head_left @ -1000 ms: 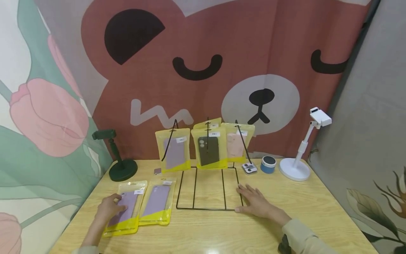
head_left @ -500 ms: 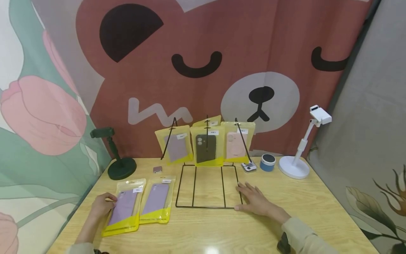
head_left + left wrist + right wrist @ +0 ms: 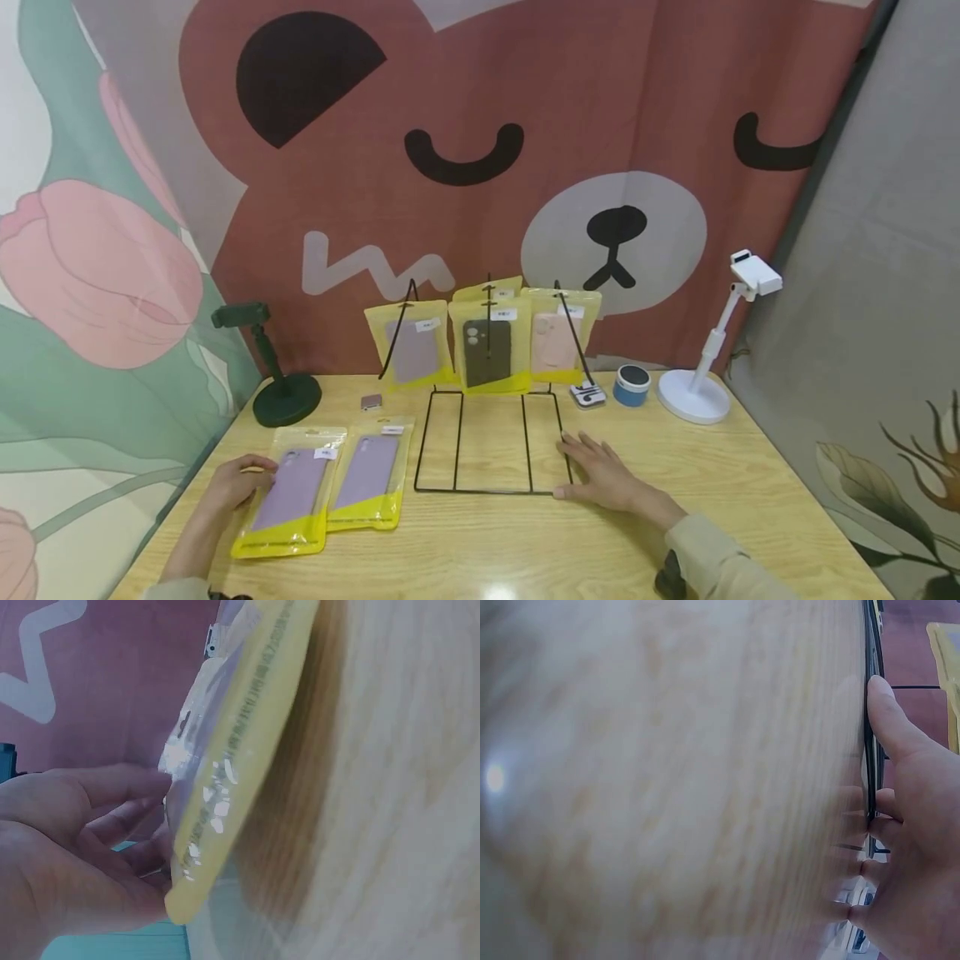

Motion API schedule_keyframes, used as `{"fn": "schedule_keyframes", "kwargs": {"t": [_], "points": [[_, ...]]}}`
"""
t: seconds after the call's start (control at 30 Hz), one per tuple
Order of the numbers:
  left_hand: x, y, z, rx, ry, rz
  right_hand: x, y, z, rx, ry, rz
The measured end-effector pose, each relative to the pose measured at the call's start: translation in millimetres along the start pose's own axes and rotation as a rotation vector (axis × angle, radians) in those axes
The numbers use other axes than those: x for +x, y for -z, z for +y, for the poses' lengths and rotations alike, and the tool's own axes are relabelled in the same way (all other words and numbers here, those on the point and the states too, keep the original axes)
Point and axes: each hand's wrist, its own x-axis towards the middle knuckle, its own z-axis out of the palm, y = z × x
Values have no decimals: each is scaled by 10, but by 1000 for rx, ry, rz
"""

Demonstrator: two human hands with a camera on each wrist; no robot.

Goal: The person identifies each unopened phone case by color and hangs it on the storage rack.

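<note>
My left hand (image 3: pixel 238 483) pinches the left edge of a phone case package (image 3: pixel 291 487), a clear and yellow pouch with a purple case inside. In the left wrist view, that package (image 3: pixel 225 772) is tilted, its near side lifted off the wood. A second purple phone case package (image 3: pixel 369 475) lies just right of it. My right hand (image 3: pixel 600 475), fingers spread, rests at the right side of the black wire rack's base (image 3: pixel 491 492). In the right wrist view, the thumb (image 3: pixel 889 720) touches the wire. Packages with a purple case (image 3: pixel 414 350), a black case (image 3: pixel 487 350) and a pink case (image 3: pixel 553 342) hang on the rack.
Behind the packages on the left stands a dark green phone stand (image 3: pixel 287 400). A small pinkish item (image 3: pixel 371 402) lies near the rack. At right are a boxed pair of earphones (image 3: pixel 587 395), a blue jar (image 3: pixel 632 387) and a white phone stand (image 3: pixel 693 396). A curtain hangs behind the table.
My left hand has drawn back from the top of the package to its left edge, and the package has shifted slightly left. The right hand stays on the rack base.
</note>
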Motion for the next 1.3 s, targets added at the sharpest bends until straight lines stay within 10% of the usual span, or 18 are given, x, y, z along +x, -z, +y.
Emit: {"fn": "schedule_keyframes", "kwargs": {"t": [0.53, 0.77, 1.07, 1.3], "points": [[-239, 125, 143, 51, -115, 29, -15, -34, -1, -9, -7, 9], [-633, 245, 524, -51, -322, 124, -33, -58, 9, 2, -6, 8], [-1306, -106, 1303, -304, -655, 64, -2, -46, -8, -9, 8, 20], [-1260, -363, 1453, -211, -640, -13, 6, -37, 10, -15, -9, 15]]}}
